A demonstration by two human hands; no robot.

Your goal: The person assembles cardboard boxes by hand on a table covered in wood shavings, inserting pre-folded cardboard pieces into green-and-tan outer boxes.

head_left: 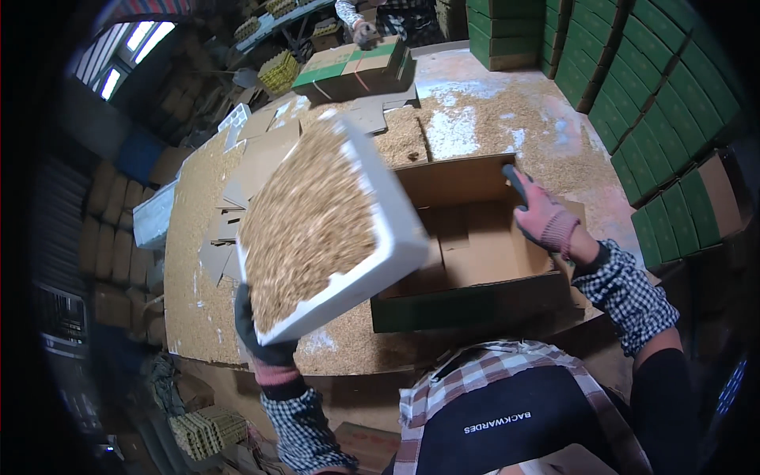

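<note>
In my left hand [267, 348], wearing a dark and pink glove, a white foam box [396, 229] is tilted above the table. Loose tan husks or shavings [313, 222] fill it, blurred by motion. My fingers grip its near left corner. Just right of it stands an open cardboard box [475, 293], green outside and brown inside, with only a bare cardboard bottom showing. My right hand [546, 212], gloved in pink with dark fingers, is at the right wall of this box. Its fingers reach to the far right corner and close on the edge.
Tan husks lie scattered over the table [206, 293]. Flat cardboard pieces [265, 162] are at its left, and closed green boxes [352, 67] at its far end, beside another person's hand [366, 33]. Stacked green cartons [657, 103] line the right side. Egg trays [207, 431] sit lower left.
</note>
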